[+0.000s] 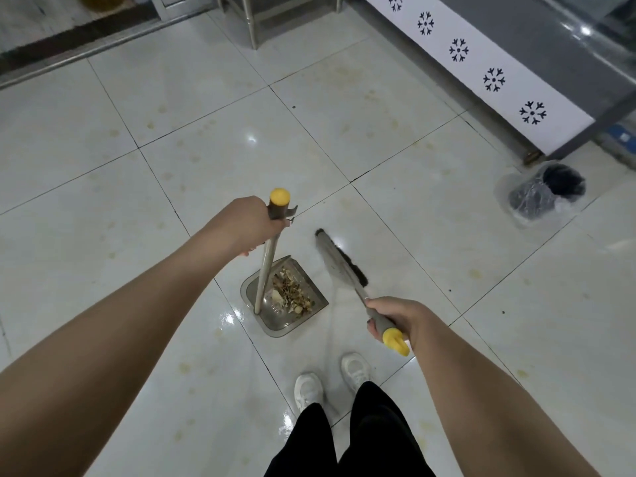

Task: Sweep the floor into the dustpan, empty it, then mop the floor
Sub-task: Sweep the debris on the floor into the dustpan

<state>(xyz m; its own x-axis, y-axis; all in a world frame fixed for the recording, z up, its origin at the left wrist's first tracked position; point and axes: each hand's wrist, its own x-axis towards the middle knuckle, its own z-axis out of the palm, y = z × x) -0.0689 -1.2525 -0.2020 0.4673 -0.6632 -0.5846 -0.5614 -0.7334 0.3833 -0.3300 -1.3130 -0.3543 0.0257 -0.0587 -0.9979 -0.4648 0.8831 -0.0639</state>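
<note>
Tiles of glossy white floor (378, 115), dark-grouted and stained yellowish, ran to a snowflake-printed panel (481, 63) at right; one steel dustpan (275, 320) sat on them holding one heap of dry scraps (290, 292); one broom (339, 261) slanted just right of it; one bag-lined bin (543, 192) stood well apart; two white shoes (308, 390) showed below; the left hand (253, 223) had fingers curled round the dustpan's upright handle under its yellow cap; the right hand (395, 316) had fingers wrapped round the broom's grip; bristles were blurred, bin contents unreadable.

A white panel (476, 65) printed with black snowflakes fronts a grey counter (516, 29), right of steel legs (250, 22).
</note>
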